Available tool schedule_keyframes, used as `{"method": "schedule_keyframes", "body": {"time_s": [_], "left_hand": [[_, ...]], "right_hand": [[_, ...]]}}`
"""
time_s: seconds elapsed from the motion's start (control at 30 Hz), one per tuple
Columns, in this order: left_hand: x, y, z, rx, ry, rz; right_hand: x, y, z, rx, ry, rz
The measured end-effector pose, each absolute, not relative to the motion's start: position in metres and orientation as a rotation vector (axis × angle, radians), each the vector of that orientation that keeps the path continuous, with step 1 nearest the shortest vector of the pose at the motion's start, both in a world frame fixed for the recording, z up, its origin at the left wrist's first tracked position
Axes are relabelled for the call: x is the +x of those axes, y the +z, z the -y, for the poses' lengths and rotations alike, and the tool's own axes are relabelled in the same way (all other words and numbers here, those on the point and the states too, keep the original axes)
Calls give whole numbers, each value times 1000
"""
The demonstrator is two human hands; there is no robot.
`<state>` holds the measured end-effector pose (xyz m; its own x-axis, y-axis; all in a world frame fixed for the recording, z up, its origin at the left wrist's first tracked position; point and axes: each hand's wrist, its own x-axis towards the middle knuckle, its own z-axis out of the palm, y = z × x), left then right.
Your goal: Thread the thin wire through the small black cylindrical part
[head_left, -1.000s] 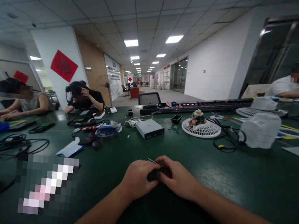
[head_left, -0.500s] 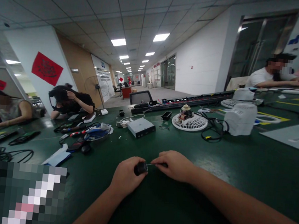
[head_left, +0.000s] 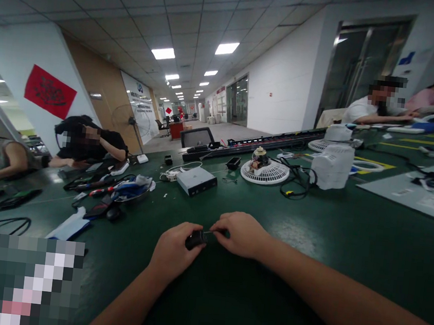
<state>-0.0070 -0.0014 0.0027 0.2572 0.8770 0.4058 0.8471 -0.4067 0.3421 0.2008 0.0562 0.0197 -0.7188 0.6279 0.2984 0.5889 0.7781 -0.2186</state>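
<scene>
My left hand is closed around a small black part, held just above the green table. My right hand pinches a thin metal tool whose tip meets the black part. Both hands sit close together near the table's front middle. Most of the black part is hidden by my fingers.
Behind my hands lie a grey flat box, a white fan grille with a motor, a white fan housing, black cables and a heap of tools. Other people sit at the left and the far right.
My hands have drawn slightly apart, so the thin tool now shows between them. The view has swung to the right; the hands stay at the same spot on the table.
</scene>
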Motion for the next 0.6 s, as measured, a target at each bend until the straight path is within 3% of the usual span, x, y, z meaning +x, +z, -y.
{"method": "schedule_keyframes", "body": {"time_s": [0.23, 0.4, 0.6], "left_hand": [[-5, 4, 4, 2402, 806, -1739], [1, 6, 3, 2294, 702, -1878], [-2, 6, 1, 2263, 601, -1959]], "right_hand": [[201, 19, -54, -904, 227, 2714], [202, 19, -59, -1197, 178, 2589], [195, 11, -59, -1111, 590, 2552]]}}
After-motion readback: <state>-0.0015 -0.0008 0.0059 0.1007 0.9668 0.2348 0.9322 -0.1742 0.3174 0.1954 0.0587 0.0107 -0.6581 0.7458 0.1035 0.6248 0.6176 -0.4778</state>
